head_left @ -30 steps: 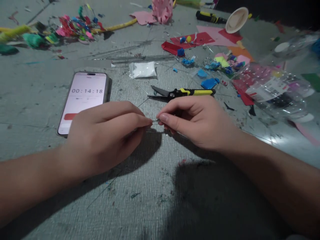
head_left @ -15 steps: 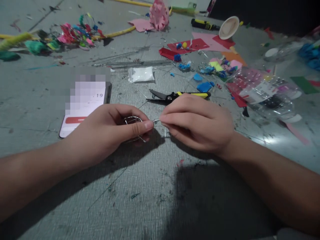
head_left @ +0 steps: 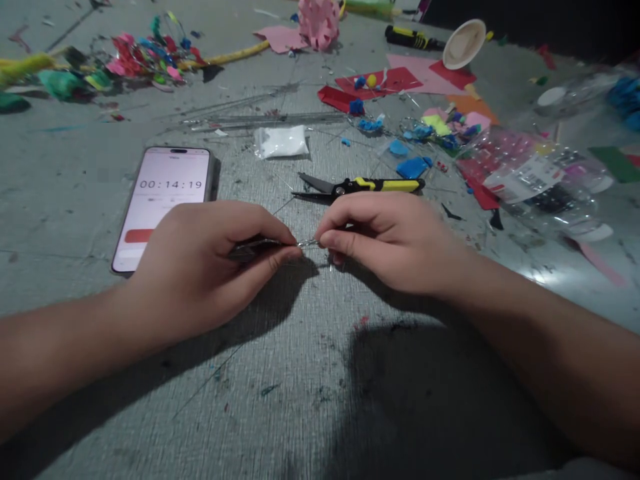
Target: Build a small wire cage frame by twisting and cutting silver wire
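Pinching wire [head_left: 308, 243] narrowly, left hand [head_left: 193, 267] at 9 o'clock, right hand [head_left: 400, 247] at 3 o'clock; best twisted evenly, pinches close, clear of cutters [head_left: 367, 185] at 1 o'clock.

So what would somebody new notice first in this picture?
Probably the two hands meeting in the middle, left hand and right hand, pinching a thin, shiny twisted wire between them. Next might be the glowing phone beside the left hand, showing 00:14:19. Just beyond the right hand, the black-and-yellow cutting tool lies with its blades open.
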`<state>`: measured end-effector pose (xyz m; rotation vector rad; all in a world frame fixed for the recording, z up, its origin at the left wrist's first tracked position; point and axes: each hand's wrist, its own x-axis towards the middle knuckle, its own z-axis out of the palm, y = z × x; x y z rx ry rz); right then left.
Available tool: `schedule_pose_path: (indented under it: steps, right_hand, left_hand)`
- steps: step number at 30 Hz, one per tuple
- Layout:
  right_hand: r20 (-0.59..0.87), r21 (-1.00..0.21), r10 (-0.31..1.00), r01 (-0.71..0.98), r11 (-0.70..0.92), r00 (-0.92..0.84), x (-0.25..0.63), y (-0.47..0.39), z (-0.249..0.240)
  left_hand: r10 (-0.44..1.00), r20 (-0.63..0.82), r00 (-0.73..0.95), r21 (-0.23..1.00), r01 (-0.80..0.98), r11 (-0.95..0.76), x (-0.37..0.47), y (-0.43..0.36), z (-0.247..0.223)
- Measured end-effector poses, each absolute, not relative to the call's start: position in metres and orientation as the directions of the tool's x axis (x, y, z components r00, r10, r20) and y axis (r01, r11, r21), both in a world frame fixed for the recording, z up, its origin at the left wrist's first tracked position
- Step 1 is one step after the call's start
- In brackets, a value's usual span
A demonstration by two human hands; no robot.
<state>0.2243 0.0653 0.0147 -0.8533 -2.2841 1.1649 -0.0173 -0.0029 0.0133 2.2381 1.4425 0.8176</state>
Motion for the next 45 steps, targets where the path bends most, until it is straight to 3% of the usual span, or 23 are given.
schedule_pose_path:
  steps: [4, 7, 9, 11, 12, 14, 16, 20, 22, 28, 33, 38, 45]
  right_hand:
    - [-0.161, -0.953, 0.681, 0.292, 0.081, -0.714, 0.222, 0.065, 0.014]
    - [-0.154, -0.967, 0.695, 0.251, 0.039, -0.703, 0.221, 0.064, 0.011]
    - [-0.074, -0.955, 0.724, 0.257, 0.146, -0.686, 0.222, 0.062, 0.011]
    - [0.098, -0.899, 0.732, 0.256, 0.356, -0.674, 0.223, 0.061, 0.011]
    - [0.210, -0.842, 0.714, 0.248, 0.480, -0.668, 0.225, 0.061, 0.011]
    - [0.436, -0.678, 0.620, 0.215, 0.703, -0.652, 0.228, 0.061, 0.011]
    - [0.577, -0.492, 0.494, 0.206, 0.846, -0.650, 0.230, 0.062, 0.011]
    - [0.684, -0.206, 0.328, 0.259, 0.944, -0.651, 0.233, 0.066, 0.007]
    - [0.704, -0.166, 0.328, 0.303, 0.938, -0.630, 0.233, 0.069, 0.002]
    - [0.664, -0.169, 0.372, 0.355, 0.920, -0.649, 0.233, 0.077, -0.007]
    - [0.605, -0.150, 0.361, 0.344, 0.927, -0.710, 0.232, 0.080, -0.011]
    - [0.539, -0.155, 0.357, 0.327, 0.932, -0.763, 0.230, 0.078, -0.015]
    - [0.595, -0.352, 0.484, 0.334, 0.875, -0.642, 0.225, 0.072, -0.020]
  left_hand:
    - [0.776, 0.393, 0.494, 0.336, 0.708, -0.621, -0.023, -0.003, 0.010]
    - [0.749, 0.430, 0.504, 0.301, 0.702, -0.645, -0.025, -0.004, 0.006]
    - [0.795, 0.425, 0.432, 0.381, 0.711, -0.591, -0.023, -0.005, 0.005]
    - [0.882, 0.386, 0.271, 0.583, 0.669, -0.461, -0.019, -0.005, 0.007]
    - [0.926, 0.345, 0.155, 0.716, 0.594, -0.366, -0.017, -0.005, 0.009]
    - [0.993, 0.121, -0.015, 0.963, 0.244, -0.113, -0.012, -0.003, 0.014]
    - [0.989, -0.143, -0.044, 0.987, -0.074, 0.140, -0.008, 0.000, 0.017]
    - [0.888, -0.407, 0.212, 0.858, -0.245, 0.452, -0.008, 0.008, 0.015]
    - [0.867, -0.428, 0.255, 0.841, -0.240, 0.486, -0.009, 0.010, 0.011]
    - [0.913, -0.367, 0.177, 0.895, -0.198, 0.399, -0.012, 0.010, 0.005]
    - [0.917, -0.398, 0.028, 0.916, 0.059, 0.396, -0.014, 0.006, 0.006]
    - [0.897, -0.440, -0.043, 0.896, 0.036, 0.442, -0.010, 0.002, 0.009]
    - [0.987, -0.159, -0.016, 0.951, 0.266, 0.158, -0.006, -0.005, 0.008]
